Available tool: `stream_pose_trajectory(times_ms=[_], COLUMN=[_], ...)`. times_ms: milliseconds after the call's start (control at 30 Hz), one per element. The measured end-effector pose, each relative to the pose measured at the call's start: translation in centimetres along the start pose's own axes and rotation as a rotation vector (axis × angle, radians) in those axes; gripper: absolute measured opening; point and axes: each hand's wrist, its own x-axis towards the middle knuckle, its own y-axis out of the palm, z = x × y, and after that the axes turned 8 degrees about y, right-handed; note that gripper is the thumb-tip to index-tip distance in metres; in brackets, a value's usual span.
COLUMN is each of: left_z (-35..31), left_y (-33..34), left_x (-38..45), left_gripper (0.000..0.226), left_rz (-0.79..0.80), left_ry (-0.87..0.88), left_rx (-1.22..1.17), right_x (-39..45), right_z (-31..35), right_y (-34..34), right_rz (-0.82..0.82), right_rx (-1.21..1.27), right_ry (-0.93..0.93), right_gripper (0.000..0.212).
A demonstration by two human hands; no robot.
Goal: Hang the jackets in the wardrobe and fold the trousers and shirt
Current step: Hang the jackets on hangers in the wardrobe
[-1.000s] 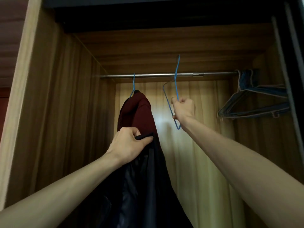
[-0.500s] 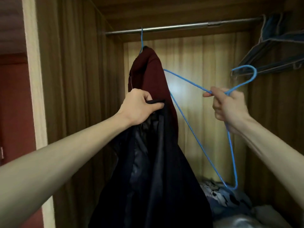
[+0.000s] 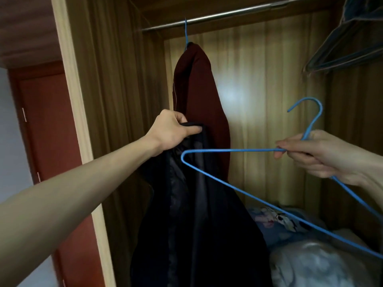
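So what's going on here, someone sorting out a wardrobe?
Yes. A person is hanging jackets. The left hand grips a dark jacket by its collar, while the right hand holds an empty blue hanger, not yet in the jacket. A maroon jacket already hangs on the rail.

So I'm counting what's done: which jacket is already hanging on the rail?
The dark red jacket, on a blue hanger hooked over the rail. The black jacket is only held up by the left hand.
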Motion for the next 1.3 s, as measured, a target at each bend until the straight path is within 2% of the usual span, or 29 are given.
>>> stream_pose_trajectory(times_ms=[267,400,567,633,667,733,767,900,1033,1133,1233,1300], left_z=[-4.5,-5.6,-5.9,-5.7,-5.3,-4.7,-4.4,-4.5,-3.9,-4.0,-3.9,-3.8], left_y=[0.4,1.3,0.8,0.1,-0.3,-0.6,-0.6,0.2,0.8,1.2,1.2,1.0], left_x=[-3.8,-5.9,-9.0,-10.0,-10.2,-10.4,-10.3,-9.6,-10.2,-10.8,-11.3,-11.4], left_gripper=[0.039,0.026,0.008,0.024,0.036,0.056,0.058,0.058,0.054,0.052,0.049,0.043], left_rz=[0.041,0.073,0.329,0.426,0.441,0.374,0.361,0.487,0.429,0.411,0.368,0.317], left_ry=[0.211,0.244,0.286,0.329,0.388,0.583,0.643,0.575,0.612,0.551,0.462,0.421], left_rx=[0.282,0.343,0.206,0.222,0.302,0.444,0.450,0.492,0.385,0.257,0.175,0.102], right_x=[-2.1,-2.2,-3.8,-4.4,-4.7,-4.9,-4.9,-5.0,-5.3,-6.0,-6.0,-5.8], right_z=[2.3,1.7,-0.2,-0.9,-1.2,-1.5,-1.5,-1.0,-0.8,-1.5,-3.7,-5.6], right_y=[10.1,14.1,15.6,15.2,14.9,14.4,14.2,13.6,12.0,10.6,9.5,9.8], right_rz=[-0.193,-0.290,-0.380,-0.390,-0.392,-0.387,-0.383,-0.326,-0.150,0.005,0.197,0.210], right_rx=[-0.141,0.042,0.251,0.302,0.318,0.329,0.325,0.269,0.167,0.105,0.253,0.312], right_ry=[0.091,0.113,0.014,-0.026,-0.046,-0.078,-0.087,-0.128,-0.116,-0.109,-0.023,0.059], right_gripper=[0.032,0.034,0.035,0.035,0.036,0.036,0.037,0.037,0.037,0.035,0.055,0.068])
